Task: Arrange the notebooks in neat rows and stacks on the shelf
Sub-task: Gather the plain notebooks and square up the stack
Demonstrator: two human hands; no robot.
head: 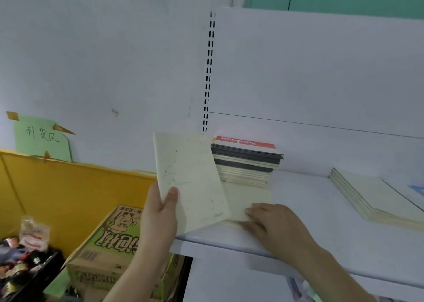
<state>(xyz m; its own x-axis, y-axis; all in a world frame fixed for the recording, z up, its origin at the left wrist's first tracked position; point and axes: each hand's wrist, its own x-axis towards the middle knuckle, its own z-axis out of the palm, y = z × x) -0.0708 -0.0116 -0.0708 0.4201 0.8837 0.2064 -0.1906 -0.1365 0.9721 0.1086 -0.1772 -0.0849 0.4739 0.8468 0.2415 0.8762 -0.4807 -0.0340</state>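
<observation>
My left hand (159,212) grips a thin cream notebook (192,180) by its lower left edge, thumb on the cover, holding it tilted above the left end of the white shelf (321,239). My right hand (271,221) rests with fingers on a low cream stack of notebooks (247,198) lying at the shelf's front left. Behind that stack stands a taller pile (246,164) of dark and pale notebooks topped by a red-banded one. A second flat cream stack (376,198) lies at the right.
White back panel and slotted upright (208,72) stand behind the shelf. Left of and below the shelf are a green-printed cardboard box (107,244), a yellow panel (68,191), and a black crate of bottles (20,269).
</observation>
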